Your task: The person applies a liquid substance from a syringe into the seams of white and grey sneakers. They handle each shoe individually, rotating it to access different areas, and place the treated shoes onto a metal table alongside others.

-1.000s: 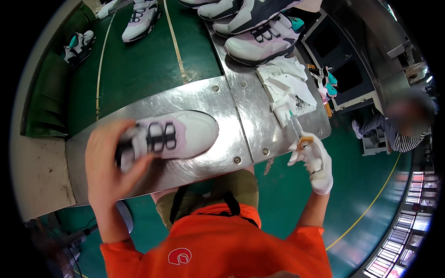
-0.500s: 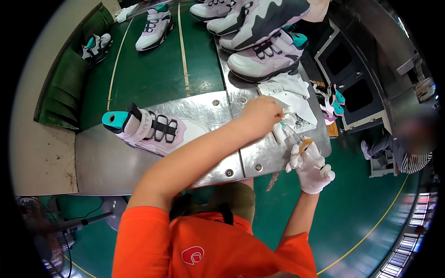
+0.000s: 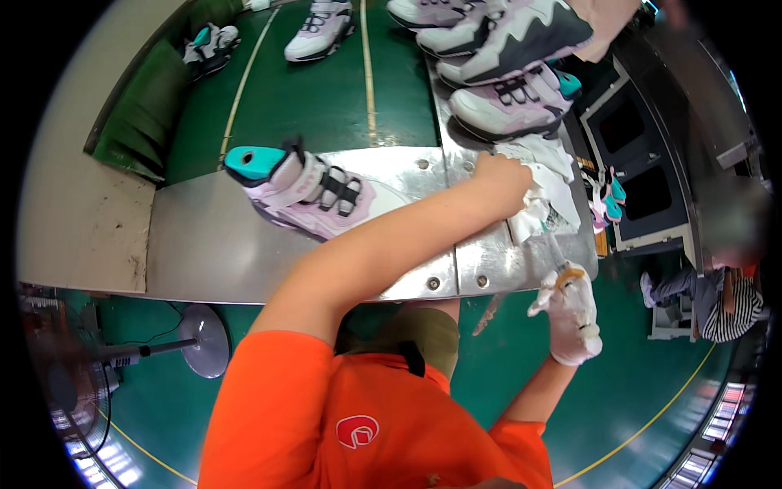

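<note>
My bare left hand (image 3: 503, 183) is closed on a crumpled piece of white paper (image 3: 531, 222) over the right end of the steel table. Close by, my right hand (image 3: 568, 314), in a white glove, is closed around a slim clear syringe-like tube (image 3: 555, 249). Its greenish tip points at the paper, and whether they touch is hard to see. An amber ring-like piece (image 3: 569, 277) sits at the gloved fingers. Beyond my left forearm lies a white and lilac sneaker (image 3: 326, 196) with black straps and a teal heel piece; the forearm partly hides it.
Several similar sneakers (image 3: 513, 102) are piled at the table's far right. Another sneaker (image 3: 320, 31) stands on the green belt (image 3: 318, 98). More white paper (image 3: 562, 196) covers the steel table's (image 3: 212, 244) right end. A pedestal fan (image 3: 199, 341) is at lower left; a person (image 3: 733, 301) is at right.
The whole view has shifted, with the table and shoes now further right and higher in the picture. Both hands stay close together, with the paper and the tube still held.
</note>
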A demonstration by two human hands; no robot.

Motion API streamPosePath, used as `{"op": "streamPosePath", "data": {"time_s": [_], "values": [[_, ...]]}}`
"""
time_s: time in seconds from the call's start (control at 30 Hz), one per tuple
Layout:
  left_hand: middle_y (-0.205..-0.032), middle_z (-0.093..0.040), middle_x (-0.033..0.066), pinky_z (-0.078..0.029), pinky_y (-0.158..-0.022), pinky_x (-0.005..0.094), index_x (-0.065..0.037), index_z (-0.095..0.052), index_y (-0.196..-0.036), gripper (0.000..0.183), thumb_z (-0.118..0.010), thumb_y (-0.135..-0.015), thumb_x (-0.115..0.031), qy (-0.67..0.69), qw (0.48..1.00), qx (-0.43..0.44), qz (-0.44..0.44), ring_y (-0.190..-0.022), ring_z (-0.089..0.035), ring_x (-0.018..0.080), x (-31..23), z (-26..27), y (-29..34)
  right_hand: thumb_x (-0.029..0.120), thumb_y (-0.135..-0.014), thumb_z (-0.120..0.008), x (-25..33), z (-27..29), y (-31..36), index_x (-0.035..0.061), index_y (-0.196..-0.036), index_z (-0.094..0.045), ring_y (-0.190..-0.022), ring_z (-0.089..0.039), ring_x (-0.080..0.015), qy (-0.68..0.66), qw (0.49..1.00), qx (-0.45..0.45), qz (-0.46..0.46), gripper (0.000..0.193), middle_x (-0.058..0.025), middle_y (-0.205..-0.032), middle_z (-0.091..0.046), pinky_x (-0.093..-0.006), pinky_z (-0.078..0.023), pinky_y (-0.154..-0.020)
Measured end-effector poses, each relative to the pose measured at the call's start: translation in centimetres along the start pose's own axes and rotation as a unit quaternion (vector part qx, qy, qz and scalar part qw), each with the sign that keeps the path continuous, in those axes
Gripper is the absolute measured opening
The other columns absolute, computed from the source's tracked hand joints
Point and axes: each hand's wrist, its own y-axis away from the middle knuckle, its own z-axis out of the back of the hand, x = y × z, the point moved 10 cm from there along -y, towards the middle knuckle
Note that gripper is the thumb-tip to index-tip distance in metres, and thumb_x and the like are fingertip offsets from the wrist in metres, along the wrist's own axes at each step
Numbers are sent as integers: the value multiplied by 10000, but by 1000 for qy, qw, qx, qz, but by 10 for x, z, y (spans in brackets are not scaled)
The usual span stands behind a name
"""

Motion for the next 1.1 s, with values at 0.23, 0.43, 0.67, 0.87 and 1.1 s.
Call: {"op": "streamPosePath", "data": {"time_s": [0.23, 0.43, 0.67, 0.87, 1.1], "values": [[-1101, -637, 104, -396, -944, 495, -76, -599, -1146, 516, -770, -752, -362, -66, 955, -257, -131, -1081, -587, 298, 28, 182, 144, 167, -600, -706, -7, -13, -2, -12, -1419, -380, -935, -611, -258, 95, 993, 9, -63, 900, -207, -1224, -555, -386, -562, -771], [-1173, -619, 118, -375, -1051, 506, -81, -571, -1174, 588, -839, -682, -258, 9, 997, -77, 29, -1132, -571, 351, 133, 187, 240, 47, -558, -622, -14, -40, -27, 34, -1499, -320, -918, -581, -188, 267, 954, 37, -133, 989, -155, -1189, -551, -310, -514, -790], [-1209, -648, 105, -473, -988, 468, -110, -636, -1016, 296, -739, -744, -166, -61, 983, -170, -13, -1153, -606, 321, 103, 181, 317, 140, -634, -659, -10, -57, -35, 4, -1467, -354, -825, -605, -190, 379, 901, 32, -208, 898, -160, -1107, -581, -286, -508, -748], [-1158, -692, 55, -500, -965, 436, -171, -632, -935, 260, -744, -713, -95, -85, 972, -219, -9, -1119, -640, 276, 99, 169, 336, 338, -800, -671, -1, -123, -47, -4, -1367, -388, -719, -606, -294, 41, 930, 309, -197, 721, -188, -1030, -587, -334, -464, -624], [-1134, -700, 43, -491, -968, 431, -205, -633, -865, 224, -770, -708, -123, -67, 973, -221, 24, -1100, -646, 263, 104, 167, 339, 409, -838, -656, -31, -158, -57, -65, -1247, -476, -695, -634, -395, -84, 938, 234, -242, 651, -299, -869, -607, -443, -525, -605]]}}
